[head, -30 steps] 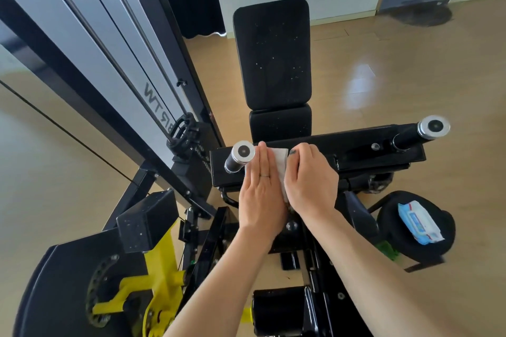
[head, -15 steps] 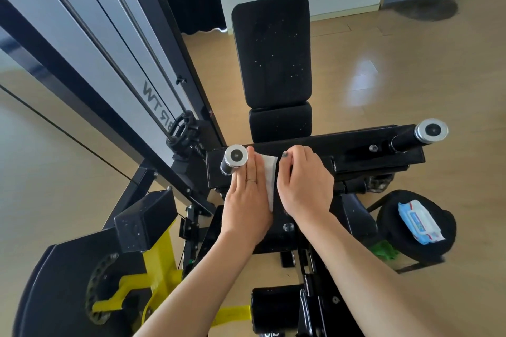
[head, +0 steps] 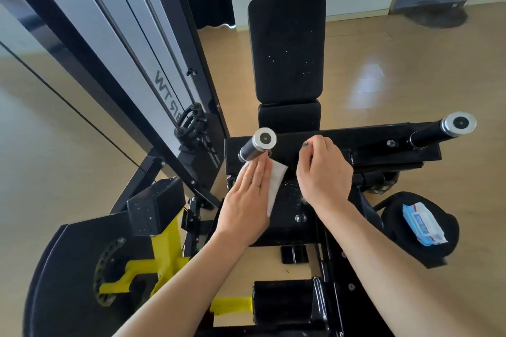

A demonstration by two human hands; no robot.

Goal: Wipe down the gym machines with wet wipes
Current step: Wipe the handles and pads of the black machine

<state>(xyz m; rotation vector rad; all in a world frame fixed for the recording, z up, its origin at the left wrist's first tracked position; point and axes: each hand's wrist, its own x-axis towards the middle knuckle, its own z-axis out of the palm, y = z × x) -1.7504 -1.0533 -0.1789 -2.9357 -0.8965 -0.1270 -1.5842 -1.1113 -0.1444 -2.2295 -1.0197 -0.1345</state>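
A black gym machine fills the middle, with a wide black crossbar (head: 367, 145) and a chrome-capped handle at each end. My left hand (head: 247, 194) lies flat with straight fingers on a white wet wipe (head: 276, 180), pressing it against the machine's black front face just below the left handle (head: 258, 145). My right hand (head: 323, 172) rests with curled fingers over the padded top of the crossbar, to the right of the wipe. A damp speckled patch shows on the black face between my hands.
The tall black back pad (head: 287, 46) stands behind the crossbar. A blue and white pack of wipes (head: 423, 224) lies on a round black stool at the right. The weight stack frame (head: 123, 44) and cables rise at the left. Yellow lever parts (head: 161, 249) sit lower left.
My left hand has slid the wipe leftward and down toward the left handle. My right hand has let go of the wipe and now stays apart on the crossbar.
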